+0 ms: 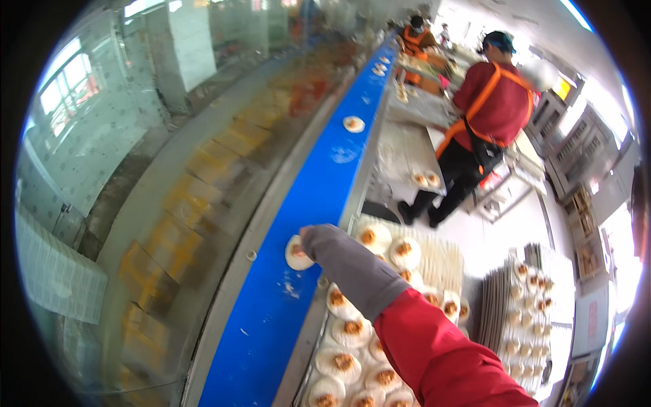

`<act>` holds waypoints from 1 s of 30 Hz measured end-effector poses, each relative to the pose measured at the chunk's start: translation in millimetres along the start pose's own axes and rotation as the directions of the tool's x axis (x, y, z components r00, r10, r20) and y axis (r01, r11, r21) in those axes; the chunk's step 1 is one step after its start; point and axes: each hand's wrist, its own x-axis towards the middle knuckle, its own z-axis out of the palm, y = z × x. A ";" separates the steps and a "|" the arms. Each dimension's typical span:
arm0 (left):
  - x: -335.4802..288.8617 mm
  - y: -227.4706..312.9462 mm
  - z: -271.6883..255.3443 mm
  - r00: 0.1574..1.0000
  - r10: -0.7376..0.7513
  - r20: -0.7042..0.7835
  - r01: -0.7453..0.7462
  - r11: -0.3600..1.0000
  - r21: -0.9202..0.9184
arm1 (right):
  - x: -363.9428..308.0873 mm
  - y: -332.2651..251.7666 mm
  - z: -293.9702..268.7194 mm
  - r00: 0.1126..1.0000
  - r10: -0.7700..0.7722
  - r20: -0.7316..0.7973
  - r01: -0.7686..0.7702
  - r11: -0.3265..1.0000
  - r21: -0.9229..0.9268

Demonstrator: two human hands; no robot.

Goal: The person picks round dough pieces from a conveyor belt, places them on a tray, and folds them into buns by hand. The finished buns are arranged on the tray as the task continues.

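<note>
My right hand (303,237) reaches over the blue conveyor belt (271,308), its arm in a red sleeve with a grey cuff. Its fingers are on the right edge of a flat white dough round (297,255), which they seem to grip; the cuff partly hides them. Close by on the right, beneath my forearm, a tray (444,261) bears several dough rounds (352,330) topped with brown crumbly filling. My left hand is out of view.
Another dough round (353,124) lies farther up the belt, with more beyond. A co-worker (495,102) in red with orange straps stands at a metal table (403,152). Stacked trays (498,305) stand at right, a glass partition (196,169) at left.
</note>
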 end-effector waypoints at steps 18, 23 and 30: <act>51.2 115.5 -67.4 0.618 0.605 0.502 -0.094 -0.578 0.811 | -264.2 188.2 43.3 0.974 -0.061 -0.220 0.220 -0.007 0.975; 70.1 158.5 -96.4 0.660 0.487 0.572 0.229 -0.855 0.464 | -309.2 282.7 85.2 0.951 0.309 0.020 0.109 -0.395 0.912; 131.2 245.1 -179.6 0.924 0.205 0.323 0.382 -0.540 -0.750 | -267.7 300.8 135.6 0.895 0.441 -0.059 -0.175 0.470 0.865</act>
